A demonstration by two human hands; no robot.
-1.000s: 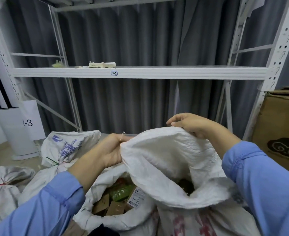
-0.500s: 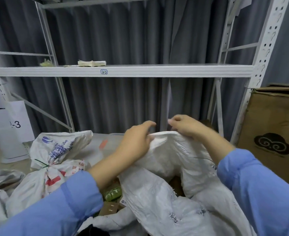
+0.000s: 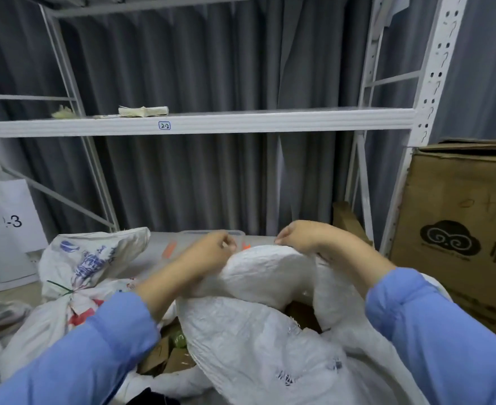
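A large white woven sack [image 3: 258,325] stands open in front of me, its top folded over. My left hand [image 3: 206,252] grips the folded rim on the left side. My right hand [image 3: 302,236] pinches the same rim a little to the right, fingers curled over the fabric. Small cardboard boxes [image 3: 165,358] and a green packet [image 3: 179,337] show inside the sack's mouth, below my left forearm. Both arms wear blue sleeves.
A tied white sack with blue print [image 3: 89,258] lies at the left. A white metal shelf [image 3: 211,122] labelled 2-2 runs across, with folded paper [image 3: 143,111] on it. A big cardboard box [image 3: 460,229] stands at the right. A clear plastic tub [image 3: 211,233] sits behind my hands.
My left hand moved right along the sack's rim toward my right hand, and the rim has been folded down, covering most of the contents. The view has shifted left.
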